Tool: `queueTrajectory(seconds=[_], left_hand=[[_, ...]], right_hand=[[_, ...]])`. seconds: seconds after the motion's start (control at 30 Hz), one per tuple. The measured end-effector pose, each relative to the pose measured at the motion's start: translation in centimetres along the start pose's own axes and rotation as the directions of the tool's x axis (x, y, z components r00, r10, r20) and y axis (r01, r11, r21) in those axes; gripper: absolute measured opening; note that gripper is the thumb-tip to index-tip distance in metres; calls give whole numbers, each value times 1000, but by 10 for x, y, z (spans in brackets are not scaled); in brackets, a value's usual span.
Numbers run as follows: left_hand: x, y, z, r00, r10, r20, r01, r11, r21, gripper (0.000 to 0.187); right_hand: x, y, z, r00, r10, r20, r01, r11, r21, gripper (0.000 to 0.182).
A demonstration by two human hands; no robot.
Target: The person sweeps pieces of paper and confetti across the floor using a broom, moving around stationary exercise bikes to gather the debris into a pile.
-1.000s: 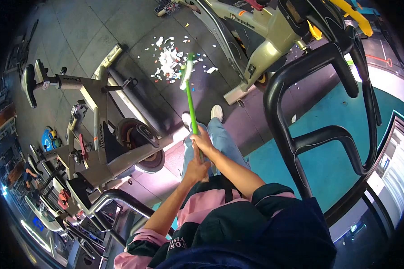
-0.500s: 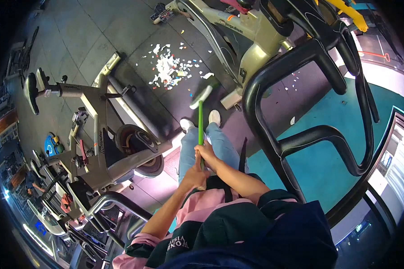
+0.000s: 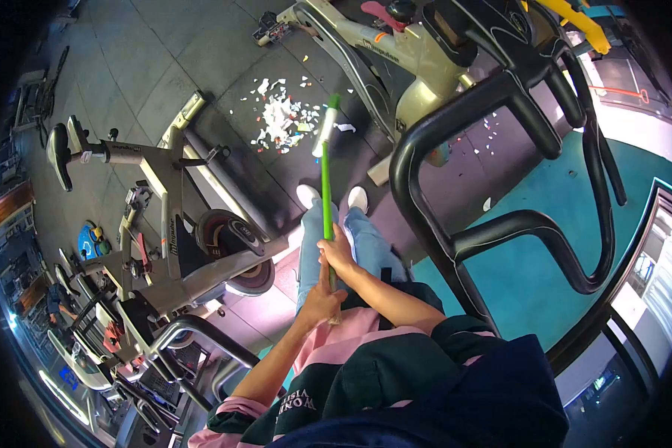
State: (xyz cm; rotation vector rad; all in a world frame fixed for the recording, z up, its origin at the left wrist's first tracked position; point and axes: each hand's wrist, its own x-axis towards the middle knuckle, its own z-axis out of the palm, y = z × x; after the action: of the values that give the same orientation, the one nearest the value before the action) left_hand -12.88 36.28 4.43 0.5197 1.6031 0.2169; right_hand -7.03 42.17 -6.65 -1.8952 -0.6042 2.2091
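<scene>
— What are your hands doing?
— Your right hand [image 3: 337, 252] and left hand [image 3: 319, 299] are both wrapped tight around the green broom [image 3: 325, 187].
— Where's its head?
— On the floor [image 3: 201, 45], just beside the paper scraps [image 3: 280, 119].

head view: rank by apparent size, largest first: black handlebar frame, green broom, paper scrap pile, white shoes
1. black handlebar frame, largest, though nearness to the camera inflates it.
2. green broom, gripped by both hands: left hand, right hand.
3. paper scrap pile.
4. white shoes, smallest; the two look alike.
</scene>
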Motion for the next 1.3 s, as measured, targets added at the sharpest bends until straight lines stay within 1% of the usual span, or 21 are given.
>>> queueTrajectory(seconds=[0.1, 0.17, 0.2, 0.3, 0.37, 0.43, 0.5, 0.6, 0.63, 0.7, 0.73, 0.77, 0.83, 0.9, 0.93, 0.97, 1.03, 1.1, 1.17, 1.2, 1.3], left_hand=[[21, -9, -11, 997, -5, 76, 4, 1000, 8, 92], [27, 16, -29, 985, 25, 170, 18, 969, -246, 91], [46, -1, -29, 981, 30, 194, 4, 985, -171, 90], [70, -8, -35, 992, 6, 129, 7, 994, -106, 89], [71, 0, -44, 984, -50, 171, 84, 976, -199, 89], [72, 1, -47, 984, -5, 179, 21, 996, -88, 92], [49, 19, -50, 988, -28, 150, 43, 994, -98, 92], [25, 29, -49, 989, -13, 151, 33, 990, -134, 92], [21, 28, -48, 982, 24, 185, 7, 987, -163, 93], [29, 24, -42, 984, 60, 168, -25, 979, -203, 91], [42, 22, -39, 973, 116, 198, -40, 935, -351, 89], [54, 20, -37, 960, 175, 218, -46, 869, -493, 87], [79, 30, -46, 962, 164, 220, 9, 783, -622, 87], [116, 34, -63, 928, 171, 330, 99, 743, -662, 87], [132, 35, -69, 939, 175, 296, 65, 756, -652, 87], [144, 34, -73, 948, 176, 265, 37, 765, -643, 86], [155, 29, -92, 948, 159, 274, 80, 717, -693, 86], [149, 27, -100, 948, 144, 283, 116, 674, -730, 85], [131, 27, -97, 975, 119, 188, 49, 709, -703, 84], [129, 22, -88, 975, 89, 203, 73, 735, -674, 86], [106, 29, -71, 980, 107, 166, 50, 681, -731, 90]], right_hand=[[17, 5, -1, 998, -7, -68, 8, 1000, 17, 48], [32, 5, -1, 989, 73, -132, -80, 996, -49, 34], [38, 4, -1, 992, 75, -100, -71, 997, 43, 24], [57, -5, 5, 998, 56, -1, -55, 998, 43, 24], [73, -8, 13, 999, 14, 46, -15, 1000, 9, 21], [72, -15, 19, 996, 8, 91, -8, 1000, 1, 26], [55, -25, 23, 997, -8, 74, 12, 999, -47, 35], [17, -46, 23, 1000, -13, 2, 13, 997, -81, 58], [14, -49, 20, 1000, -14, 3, 14, 996, -89, 58], [12, -55, 13, 990, -23, -137, 8, 994, -110, 48], [22, -53, 9, 970, -112, -217, 55, 966, -255, 46], [44, -44, 0, 969, -112, -218, 52, 962, -267, 46], [105, -15, -28, 927, -288, -242, 141, 863, -484, 43], [155, -7, -39, 932, -228, -282, 55, 858, -511, 39], [166, -21, -32, 929, -173, -329, -25, 855, -519, 36], [173, -31, -28, 929, -171, -328, -33, 845, -534, 36], [145, -79, 15, 958, -39, -284, -103, 878, -468, 33], [136, -83, 30, 940, -103, -325, -84, 854, -514, 35], [123, -82, 36, 952, -162, -259, 6, 857, -515, 33], [130, -66, 24, 979, -143, -145, 70, 905, -420, 35], [104, -75, 25, 977, -211, -36, 158, 824, -544, 39]])
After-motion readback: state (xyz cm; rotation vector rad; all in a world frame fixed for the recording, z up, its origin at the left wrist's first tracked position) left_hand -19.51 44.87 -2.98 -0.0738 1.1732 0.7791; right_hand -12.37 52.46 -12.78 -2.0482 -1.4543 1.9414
